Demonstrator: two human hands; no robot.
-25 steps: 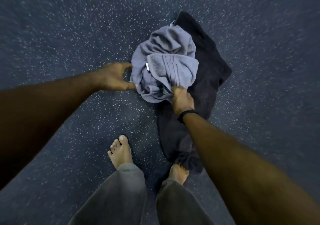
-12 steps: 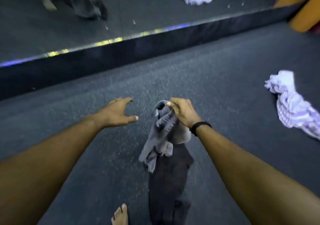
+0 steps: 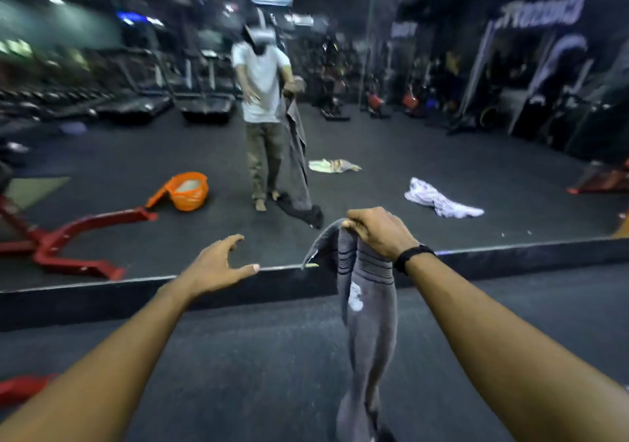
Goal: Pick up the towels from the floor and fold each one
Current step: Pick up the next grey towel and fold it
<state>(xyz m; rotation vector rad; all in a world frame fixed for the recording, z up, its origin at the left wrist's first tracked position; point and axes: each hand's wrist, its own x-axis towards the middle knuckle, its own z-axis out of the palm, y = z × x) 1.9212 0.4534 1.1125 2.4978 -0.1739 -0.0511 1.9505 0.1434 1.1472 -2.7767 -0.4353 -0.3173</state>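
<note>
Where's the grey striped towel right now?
The grey striped towel hangs centre-right in the head view, pinched at its top by the right hand, with the open left hand beside it.

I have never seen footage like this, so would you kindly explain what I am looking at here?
There is no machine here: a camera worn on a person's head looks forward and down at their bare arms. The right hand grips a grey towel by its top, so it hangs down towards the dark floor. The left hand is open beside it, holding nothing. Ahead stands a wall mirror, so the standing figure is the person's own reflection. It also shows a white towel and an orange basket lying on the floor.
</note>
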